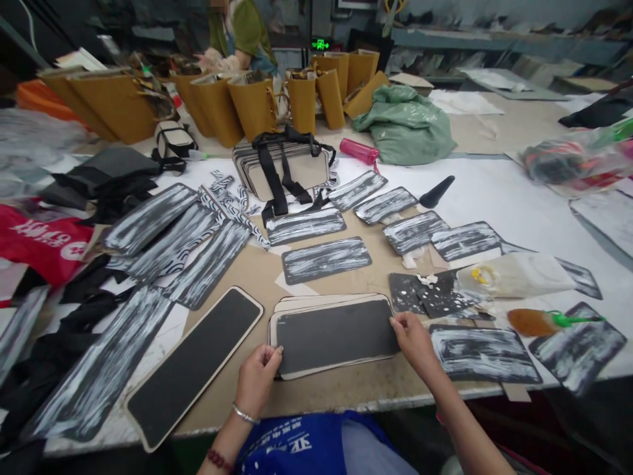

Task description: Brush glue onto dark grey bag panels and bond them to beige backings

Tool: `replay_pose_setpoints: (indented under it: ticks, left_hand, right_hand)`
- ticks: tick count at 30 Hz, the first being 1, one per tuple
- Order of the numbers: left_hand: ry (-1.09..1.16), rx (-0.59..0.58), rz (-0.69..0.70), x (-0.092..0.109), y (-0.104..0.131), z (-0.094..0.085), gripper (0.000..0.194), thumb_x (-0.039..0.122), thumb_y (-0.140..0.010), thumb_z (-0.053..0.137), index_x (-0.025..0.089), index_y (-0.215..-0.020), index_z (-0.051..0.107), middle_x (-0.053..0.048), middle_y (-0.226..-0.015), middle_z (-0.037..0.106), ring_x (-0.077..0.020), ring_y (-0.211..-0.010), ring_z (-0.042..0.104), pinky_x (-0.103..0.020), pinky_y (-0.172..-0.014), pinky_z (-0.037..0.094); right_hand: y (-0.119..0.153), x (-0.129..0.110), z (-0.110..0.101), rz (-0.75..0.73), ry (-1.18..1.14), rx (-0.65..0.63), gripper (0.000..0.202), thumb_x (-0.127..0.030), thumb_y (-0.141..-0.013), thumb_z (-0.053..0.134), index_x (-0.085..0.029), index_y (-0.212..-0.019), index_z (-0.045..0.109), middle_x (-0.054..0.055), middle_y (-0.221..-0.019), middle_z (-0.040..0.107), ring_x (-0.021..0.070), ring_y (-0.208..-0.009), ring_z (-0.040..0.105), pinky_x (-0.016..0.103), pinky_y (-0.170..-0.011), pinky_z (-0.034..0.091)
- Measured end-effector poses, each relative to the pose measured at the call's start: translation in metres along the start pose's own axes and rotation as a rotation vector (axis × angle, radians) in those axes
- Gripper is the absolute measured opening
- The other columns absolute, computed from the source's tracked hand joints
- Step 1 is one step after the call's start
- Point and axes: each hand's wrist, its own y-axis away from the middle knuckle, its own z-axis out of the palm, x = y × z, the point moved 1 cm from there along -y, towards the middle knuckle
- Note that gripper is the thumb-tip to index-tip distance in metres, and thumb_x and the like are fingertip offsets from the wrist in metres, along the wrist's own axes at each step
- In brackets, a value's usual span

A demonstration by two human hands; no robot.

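Observation:
A black rectangular panel [336, 336] lies on a short stack of cream-edged panels [291, 303] in front of me. My left hand [260, 373] pinches its lower left end between thumb and fingers. At the right end, my right hand [414, 340] grips the edge the same way. Left of the stack, a longer cream board [254, 298] with a black face lies slantwise. Nearby are several black pieces streaked with white, such as one by my right forearm [484, 353] and another behind the stack [326, 259].
A white plastic bottle [519, 274] lies beside a spattered black piece [420, 293]. Right of it is an orange bottle with a green nozzle [534, 322]. Farther back stand a strapped bundle of boards [297, 168], several mustard bags [252, 109], a green plastic sack [405, 125] and another person [247, 33].

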Motion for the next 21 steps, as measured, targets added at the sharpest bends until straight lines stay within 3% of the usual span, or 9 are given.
replay_pose_setpoints:
  ticks: [7, 21]
  left_hand:
    - [-0.137, 0.041, 0.003, -0.007, -0.002, 0.006, 0.034, 0.047, -0.067, 0.05, 0.021, -0.048, 0.04, 0.005, -0.044, 0.041, -0.0105, -0.046, 0.039, -0.023, -0.049, 0.033]
    - [-0.216, 0.01, 0.08, -0.01, 0.005, 0.008, 0.026, 0.035, -0.074, 0.045, 0.021, -0.053, 0.04, 0.005, -0.048, 0.04, -0.0105, -0.049, 0.039, -0.023, -0.052, 0.032]
  right_hand:
    - [-0.008, 0.004, 0.008, -0.058, 0.066, -0.02, 0.02, -0.043, -0.072, 0.038, -0.025, -0.063, 0.038, 0.003, -0.063, 0.052, 0.0209, -0.064, 0.051, 0.034, -0.063, 0.038]
    - [-0.018, 0.007, 0.01, 0.015, 0.154, -0.105, 0.02, -0.045, -0.069, 0.038, -0.026, -0.063, 0.038, 0.004, -0.06, 0.051, 0.0213, -0.059, 0.051, 0.033, -0.058, 0.036]
